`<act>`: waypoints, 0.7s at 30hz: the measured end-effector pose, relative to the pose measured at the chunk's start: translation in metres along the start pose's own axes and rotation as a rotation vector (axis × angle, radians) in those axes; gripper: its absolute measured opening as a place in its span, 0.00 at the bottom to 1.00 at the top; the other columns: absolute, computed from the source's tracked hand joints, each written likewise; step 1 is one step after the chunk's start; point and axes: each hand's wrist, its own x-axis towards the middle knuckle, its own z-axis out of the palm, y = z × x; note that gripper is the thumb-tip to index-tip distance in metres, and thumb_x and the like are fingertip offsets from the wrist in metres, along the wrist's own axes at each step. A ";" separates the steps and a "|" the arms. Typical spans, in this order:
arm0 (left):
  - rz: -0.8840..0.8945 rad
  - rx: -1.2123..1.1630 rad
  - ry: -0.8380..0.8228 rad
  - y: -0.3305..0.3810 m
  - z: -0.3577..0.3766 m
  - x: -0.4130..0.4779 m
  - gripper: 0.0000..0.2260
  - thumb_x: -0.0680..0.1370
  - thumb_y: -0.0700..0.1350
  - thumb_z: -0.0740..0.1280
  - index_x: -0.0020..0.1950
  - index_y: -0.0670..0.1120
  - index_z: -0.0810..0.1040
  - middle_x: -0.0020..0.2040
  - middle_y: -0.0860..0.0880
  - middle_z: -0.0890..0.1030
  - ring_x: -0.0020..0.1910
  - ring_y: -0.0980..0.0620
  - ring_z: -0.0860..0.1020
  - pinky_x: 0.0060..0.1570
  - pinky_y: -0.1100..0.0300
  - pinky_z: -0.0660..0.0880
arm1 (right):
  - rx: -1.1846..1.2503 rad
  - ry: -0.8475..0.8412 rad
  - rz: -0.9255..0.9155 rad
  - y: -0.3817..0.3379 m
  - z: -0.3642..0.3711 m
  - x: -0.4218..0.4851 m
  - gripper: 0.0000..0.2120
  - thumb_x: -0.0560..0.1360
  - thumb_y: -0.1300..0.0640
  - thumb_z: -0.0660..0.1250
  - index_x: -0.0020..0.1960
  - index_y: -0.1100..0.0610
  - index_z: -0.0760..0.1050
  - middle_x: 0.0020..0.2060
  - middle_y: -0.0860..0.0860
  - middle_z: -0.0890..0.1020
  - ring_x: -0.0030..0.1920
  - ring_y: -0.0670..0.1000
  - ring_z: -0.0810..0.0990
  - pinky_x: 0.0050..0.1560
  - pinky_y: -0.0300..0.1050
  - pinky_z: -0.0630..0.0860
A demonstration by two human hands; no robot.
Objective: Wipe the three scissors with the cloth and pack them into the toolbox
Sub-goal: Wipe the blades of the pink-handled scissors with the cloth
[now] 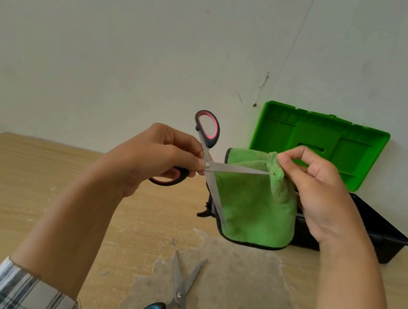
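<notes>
My left hand (159,157) grips the pink-and-black scissors (204,151) near the pivot, held up in the air with the blades spread wide. One blade points right into the green cloth (254,203); the other slants down in front of it. My right hand (323,193) pinches the cloth around the tip of the right-pointing blade, and the rest of the cloth hangs down. The blue-and-black scissors (178,301) lie open on the table near me. The toolbox (378,232) stands open at the right, black base and green lid (318,143) raised. A third pair of scissors is out of sight.
The wooden table (29,192) has a worn grey patch (234,289) under the blue scissors. A small dark object (205,212) pokes out behind the hanging cloth. A pale wall rises right behind the table and toolbox.
</notes>
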 end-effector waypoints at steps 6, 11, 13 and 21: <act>0.007 0.078 0.027 0.000 0.006 0.000 0.03 0.73 0.37 0.72 0.40 0.43 0.84 0.29 0.51 0.81 0.33 0.56 0.77 0.36 0.65 0.72 | -0.031 -0.194 -0.054 -0.010 0.003 -0.007 0.06 0.74 0.52 0.68 0.44 0.54 0.77 0.33 0.52 0.84 0.34 0.50 0.81 0.37 0.43 0.80; 0.035 0.064 0.091 -0.001 0.008 0.003 0.05 0.73 0.37 0.73 0.38 0.45 0.84 0.30 0.48 0.81 0.36 0.51 0.77 0.40 0.60 0.73 | -0.318 -0.223 -0.181 -0.011 0.014 -0.008 0.04 0.78 0.52 0.70 0.45 0.51 0.78 0.43 0.50 0.87 0.48 0.62 0.84 0.57 0.60 0.79; 0.045 0.060 0.100 -0.001 0.007 0.004 0.05 0.73 0.37 0.72 0.38 0.45 0.84 0.31 0.47 0.81 0.36 0.51 0.77 0.39 0.62 0.72 | -0.406 -0.219 -0.224 -0.011 0.017 -0.009 0.04 0.78 0.52 0.71 0.45 0.49 0.78 0.42 0.46 0.87 0.48 0.55 0.85 0.60 0.59 0.78; 0.078 0.012 0.075 0.000 0.003 0.001 0.03 0.73 0.37 0.72 0.41 0.42 0.84 0.41 0.36 0.83 0.38 0.49 0.77 0.38 0.64 0.73 | -0.315 -0.153 -0.325 -0.006 0.020 -0.008 0.12 0.76 0.51 0.72 0.51 0.50 0.69 0.38 0.54 0.86 0.28 0.53 0.73 0.35 0.50 0.72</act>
